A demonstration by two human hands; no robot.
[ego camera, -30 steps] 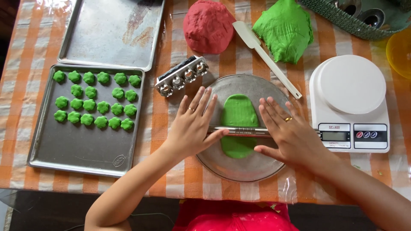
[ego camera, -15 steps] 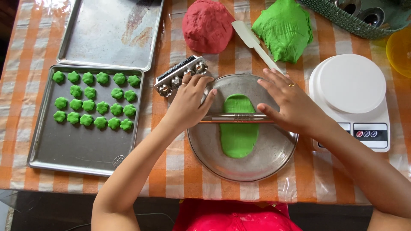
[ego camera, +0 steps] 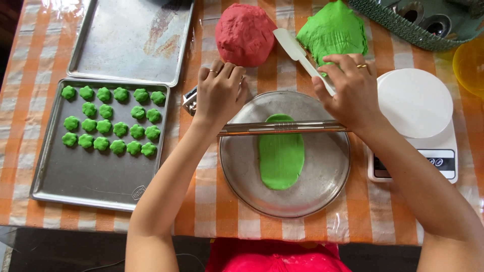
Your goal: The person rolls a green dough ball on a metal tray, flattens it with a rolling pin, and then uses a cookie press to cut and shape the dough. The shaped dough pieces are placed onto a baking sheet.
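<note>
Lying flattened, oblong green dough point(ego camera: 281, 153)

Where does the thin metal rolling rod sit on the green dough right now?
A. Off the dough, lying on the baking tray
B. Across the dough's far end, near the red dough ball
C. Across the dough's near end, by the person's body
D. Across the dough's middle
B: the rolling rod crosses the far end of the flattened green dough on the round metal plate, with the left hand and right hand at its ends.

Green dough strip point(ego camera: 281, 153), red dough ball point(ego camera: 245, 34), orange-and-white checked tablecloth point(ego camera: 212, 201), white scale point(ego camera: 418, 121)
</note>
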